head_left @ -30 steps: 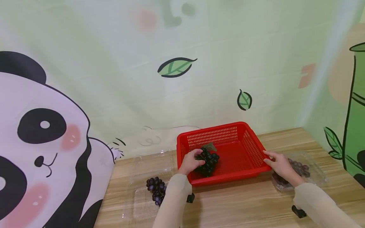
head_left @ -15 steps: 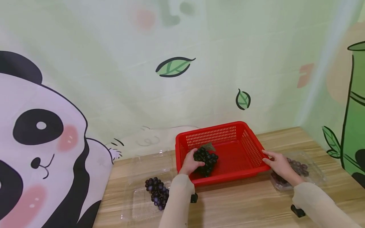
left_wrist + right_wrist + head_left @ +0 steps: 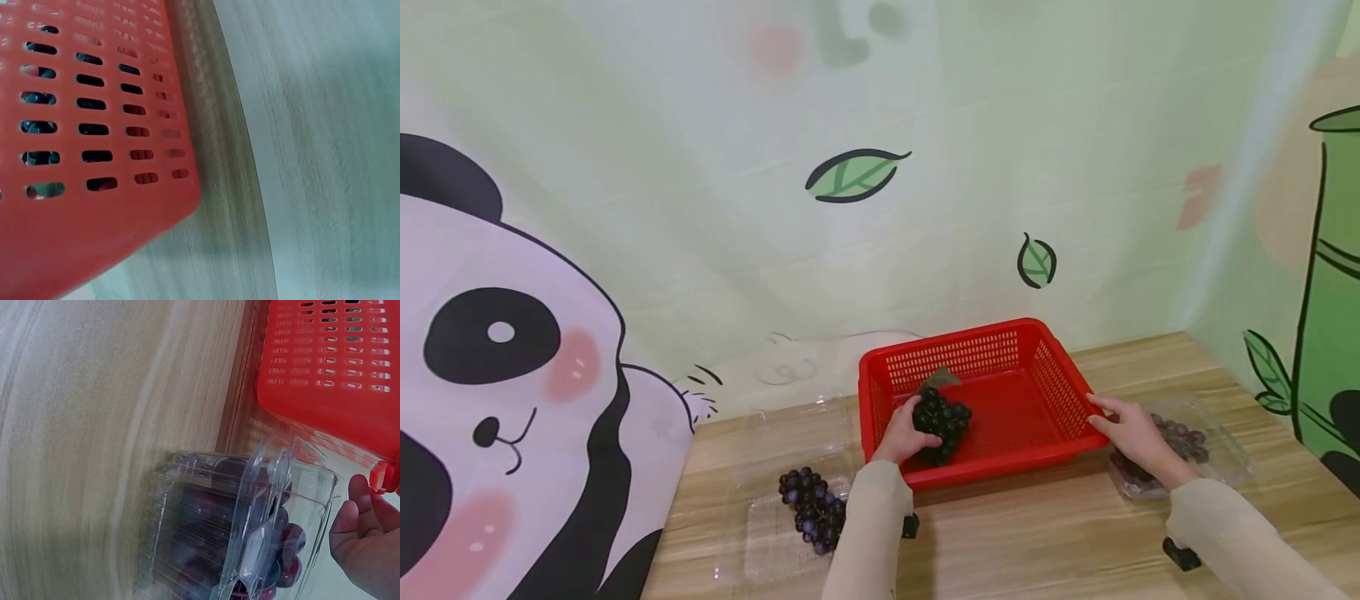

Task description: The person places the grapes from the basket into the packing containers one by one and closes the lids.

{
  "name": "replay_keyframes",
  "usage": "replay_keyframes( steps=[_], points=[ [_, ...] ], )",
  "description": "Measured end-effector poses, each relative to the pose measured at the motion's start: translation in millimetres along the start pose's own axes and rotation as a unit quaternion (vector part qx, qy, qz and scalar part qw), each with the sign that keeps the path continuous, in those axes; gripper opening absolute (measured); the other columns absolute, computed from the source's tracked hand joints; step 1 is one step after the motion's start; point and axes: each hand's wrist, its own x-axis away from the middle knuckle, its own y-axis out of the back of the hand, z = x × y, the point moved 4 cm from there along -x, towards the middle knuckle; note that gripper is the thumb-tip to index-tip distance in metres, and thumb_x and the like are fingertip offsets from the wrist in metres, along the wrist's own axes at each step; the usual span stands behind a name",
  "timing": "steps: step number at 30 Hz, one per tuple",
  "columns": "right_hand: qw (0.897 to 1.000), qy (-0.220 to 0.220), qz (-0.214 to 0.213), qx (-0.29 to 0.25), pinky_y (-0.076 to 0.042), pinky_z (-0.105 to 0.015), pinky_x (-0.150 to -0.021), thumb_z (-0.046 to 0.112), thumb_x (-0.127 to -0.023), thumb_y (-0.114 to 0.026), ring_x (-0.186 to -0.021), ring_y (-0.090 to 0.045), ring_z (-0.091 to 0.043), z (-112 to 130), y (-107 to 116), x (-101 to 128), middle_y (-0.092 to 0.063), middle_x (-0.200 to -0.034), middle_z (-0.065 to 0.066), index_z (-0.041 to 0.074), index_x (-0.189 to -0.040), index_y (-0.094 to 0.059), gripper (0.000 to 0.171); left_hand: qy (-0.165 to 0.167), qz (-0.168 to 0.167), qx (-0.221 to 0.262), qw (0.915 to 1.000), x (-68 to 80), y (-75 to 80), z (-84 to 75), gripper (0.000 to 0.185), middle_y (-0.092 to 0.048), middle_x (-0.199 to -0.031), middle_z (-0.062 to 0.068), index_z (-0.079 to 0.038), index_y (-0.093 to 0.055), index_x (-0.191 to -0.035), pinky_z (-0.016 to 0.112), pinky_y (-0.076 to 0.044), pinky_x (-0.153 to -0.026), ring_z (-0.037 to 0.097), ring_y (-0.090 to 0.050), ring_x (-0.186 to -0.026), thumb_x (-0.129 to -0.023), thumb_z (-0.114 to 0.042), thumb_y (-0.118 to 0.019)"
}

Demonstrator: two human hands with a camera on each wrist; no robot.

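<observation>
Evidently steadying the red basket (image 3: 992, 400), the right hand (image 3: 1131, 433) rests straight fingers on its right rim while the left hand (image 3: 902, 433) curls round the dark grape bunch (image 3: 942, 421) inside.

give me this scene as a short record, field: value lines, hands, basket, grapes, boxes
left hand: left hand grips the grape bunch inside the red basket
right hand: right hand rests with straight fingers on the basket's right rim
right box: clear plastic box with grapes inside, beside the basket, under the right hand
left box: open clear tray with a second grape bunch on it
surface: wooden table
backdrop: panda and leaf curtain
</observation>
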Motion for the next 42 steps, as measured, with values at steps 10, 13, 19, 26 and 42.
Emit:
replay_keyframes(
  steps=[10, 13, 19, 26, 42],
  points=[
    [1.000, 0.002, -0.002, -0.002, -0.045, -0.023, -0.056, 0.014, -0.089, -0.051, -0.080, -0.058, -0.025, 1.7, 0.8, -0.3, -0.046, -0.119, -0.034, -0.006, -0.128, -0.040, 0.046, 0.004, 0.012, -0.028, 0.9995, 0.0, -0.4, -0.4, 0.072, -0.042, -0.131, 0.013, -0.018, -0.037, -0.132, 0.053, -0.033, -0.096, 0.030, -0.041, -0.115, -0.069, -0.017, -0.073],
    [1.000, 0.000, -0.003, 0.000, -0.045, -0.023, -0.057, 0.013, -0.088, -0.051, -0.080, -0.058, -0.025, 1.9, 0.7, -0.2, -0.046, -0.119, -0.034, -0.007, -0.128, -0.040, 0.046, -0.002, 0.018, -0.038, 0.9991, 0.3, -1.6, -0.9, 0.070, -0.045, -0.130, 0.013, -0.017, -0.039, -0.131, 0.052, -0.033, -0.096, 0.030, -0.042, -0.116, -0.070, -0.018, -0.072],
    [1.000, -0.006, -0.001, 0.000, -0.045, -0.023, -0.057, 0.013, -0.088, -0.051, -0.080, -0.058, -0.024, 1.8, 0.3, 0.3, -0.046, -0.119, -0.035, -0.006, -0.128, -0.039, 0.046, 0.001, 0.034, -0.047, 0.9983, 1.3, -4.3, -0.7, 0.068, -0.047, -0.130, 0.012, -0.017, -0.041, -0.130, 0.052, -0.034, -0.095, 0.030, -0.043, -0.116, -0.070, -0.019, -0.072],
    [1.000, -0.005, 0.001, -0.001, -0.045, -0.023, -0.058, 0.014, -0.089, -0.051, -0.081, -0.058, -0.025, 1.7, 0.5, 0.3, -0.046, -0.119, -0.035, -0.006, -0.128, -0.039, 0.046, -0.008, 0.051, -0.064, 0.9966, 2.5, -5.7, -1.0, 0.068, -0.050, -0.125, 0.013, -0.018, -0.043, -0.129, 0.052, -0.034, -0.096, 0.030, -0.046, -0.112, -0.068, -0.019, -0.073],
    [1.000, -0.002, -0.001, -0.002, -0.044, -0.022, -0.057, 0.014, -0.089, -0.051, -0.080, -0.057, -0.023, 0.5, 0.0, 0.1, -0.045, -0.121, -0.033, -0.006, -0.128, -0.040, 0.046, 0.003, 0.062, -0.047, 0.9969, 2.5, -7.4, 1.7, 0.060, -0.056, -0.086, 0.005, -0.018, -0.045, -0.122, 0.041, -0.040, -0.084, 0.021, -0.046, -0.084, -0.069, -0.017, -0.073]
  ],
)
